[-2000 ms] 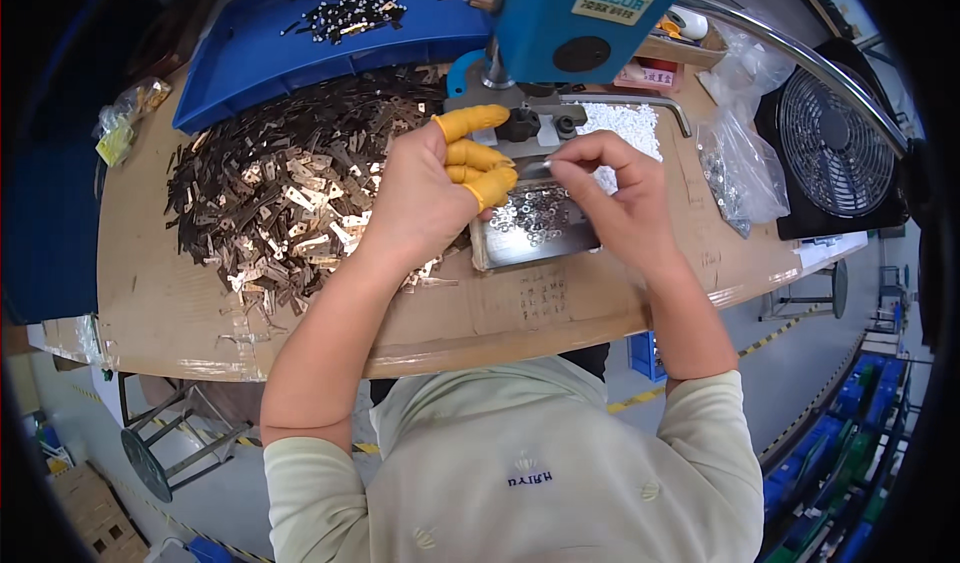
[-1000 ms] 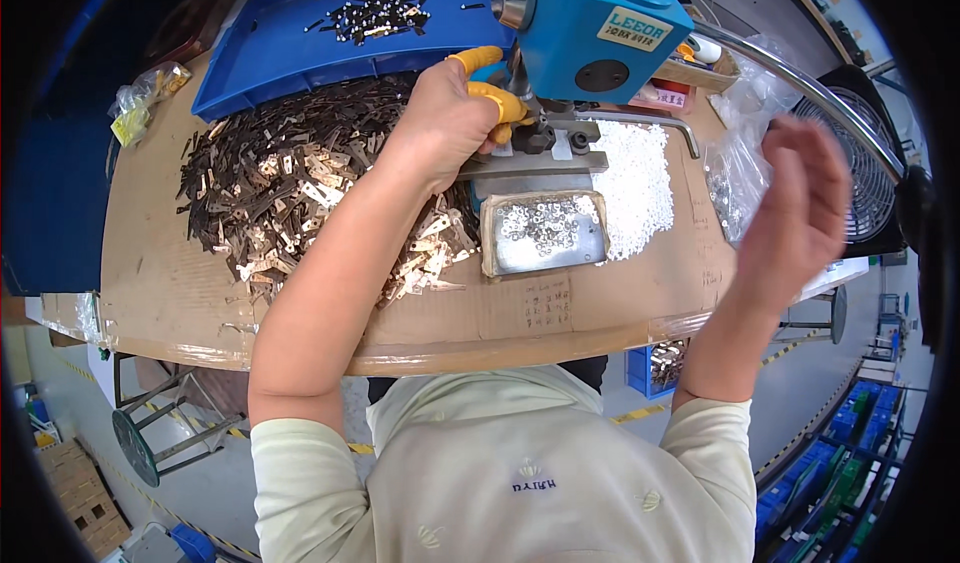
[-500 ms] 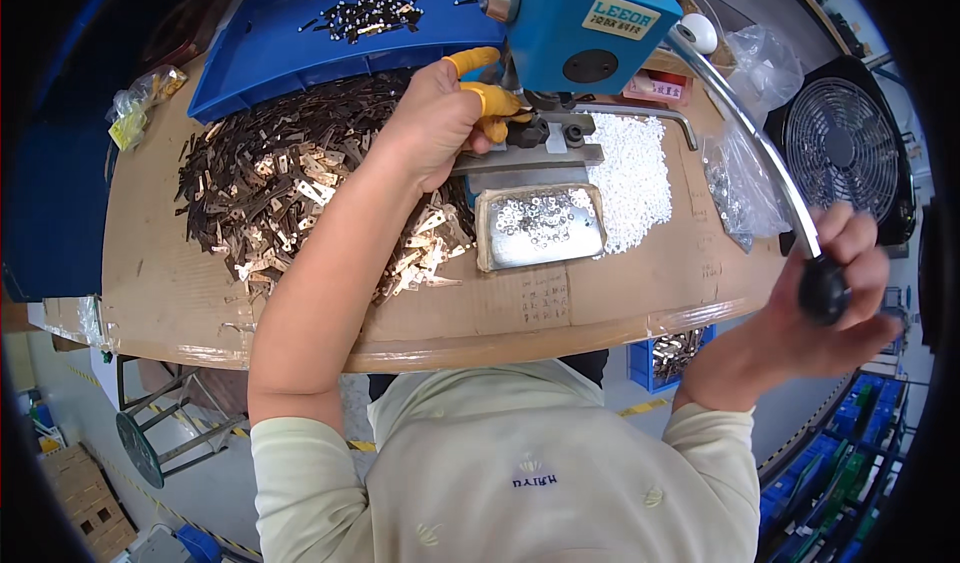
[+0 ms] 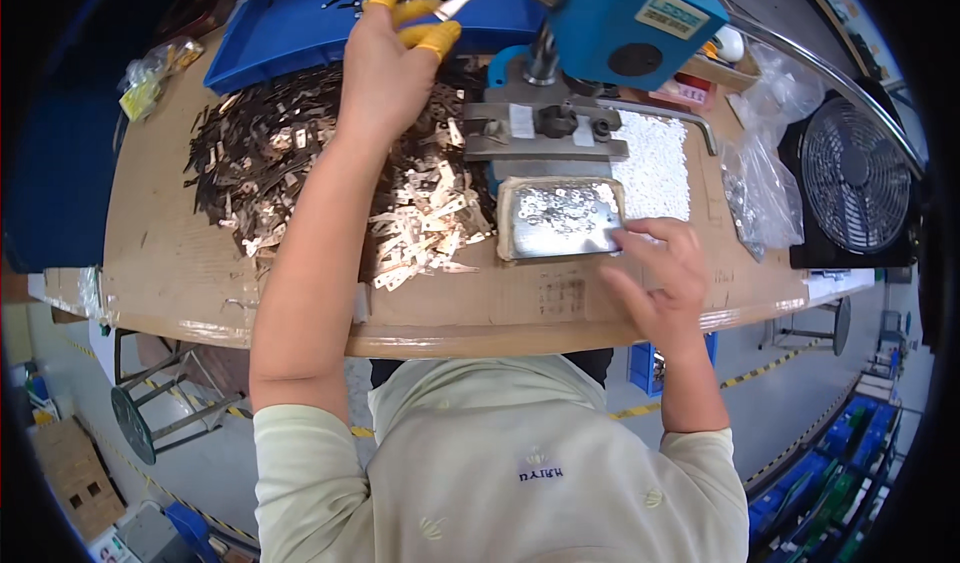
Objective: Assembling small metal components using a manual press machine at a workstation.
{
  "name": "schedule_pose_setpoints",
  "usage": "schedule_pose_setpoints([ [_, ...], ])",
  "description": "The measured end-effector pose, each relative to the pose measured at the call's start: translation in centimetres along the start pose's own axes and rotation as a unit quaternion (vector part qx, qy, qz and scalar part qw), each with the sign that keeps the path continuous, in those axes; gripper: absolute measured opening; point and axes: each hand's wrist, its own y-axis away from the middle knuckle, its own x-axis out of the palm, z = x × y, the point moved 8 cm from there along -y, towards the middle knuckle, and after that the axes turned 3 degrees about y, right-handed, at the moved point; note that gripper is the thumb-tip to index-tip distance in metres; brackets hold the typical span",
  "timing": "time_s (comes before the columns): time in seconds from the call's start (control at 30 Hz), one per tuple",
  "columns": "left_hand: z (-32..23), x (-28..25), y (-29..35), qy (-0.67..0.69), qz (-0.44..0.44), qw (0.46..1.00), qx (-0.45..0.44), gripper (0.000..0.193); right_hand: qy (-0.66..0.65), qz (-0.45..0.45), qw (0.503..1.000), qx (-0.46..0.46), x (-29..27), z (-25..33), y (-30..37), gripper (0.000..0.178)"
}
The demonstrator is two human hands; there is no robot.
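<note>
My left hand (image 4: 385, 73), with yellow finger covers, is raised at the front edge of the blue bin (image 4: 270, 58). Between its covered fingertips it pinches a small flat metal piece (image 4: 455, 5). My right hand (image 4: 665, 278) has thumb and fingers apart, the fingertips at the right edge of a shallow metal tray (image 4: 535, 247) of small shiny parts. Whether they touch the tray I cannot tell. Behind the tray stands a blue hand press (image 4: 620, 33) with a steel fixture (image 4: 545, 145) under it. No hand is on its long metal lever (image 4: 850, 93).
Left of the press lies a heap of dark and brassy flat metal pieces (image 4: 300, 153). Small white parts (image 4: 655, 168) spread to the right. Farther right are clear plastic bags (image 4: 765, 193) and a black fan (image 4: 855, 158). A hex key (image 4: 690, 118) lies behind the white parts.
My right hand has let go of the lever and come left to the tray; the lever is now higher. My left hand has left the fixture, moving up and left with the metal piece.
</note>
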Motion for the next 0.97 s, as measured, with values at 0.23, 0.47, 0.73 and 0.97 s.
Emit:
schedule_pose_setpoints([
  [0.23, 0.3, -1.4, 2.9, -0.551, 0.139, 0.822, 0.027, 0.045, 0.111, 0.023, 0.991, -0.068, 2.5, 0.1, -0.9, 0.010],
  [0.47, 2.2, -2.3, 3.7, -0.545, 0.187, 0.814, -0.077, 0.035, -0.024, 0.016, 0.994, 0.109, 2.2, -1.6, -4.0, 0.006],
  [0.73, 1.6, -2.1, 3.5, -0.234, 0.098, 0.962, -0.099, 0.033, 0.094, 0.021, 0.995, -0.039, 1.9, -1.5, -0.1, 0.008],
  [0.97, 3.2, 1.7, 5.9, -0.003, 0.162, 0.963, -0.216, 0.033, 0.018, 0.048, 0.998, -0.030, 3.0, -0.7, -1.5, 0.009],
])
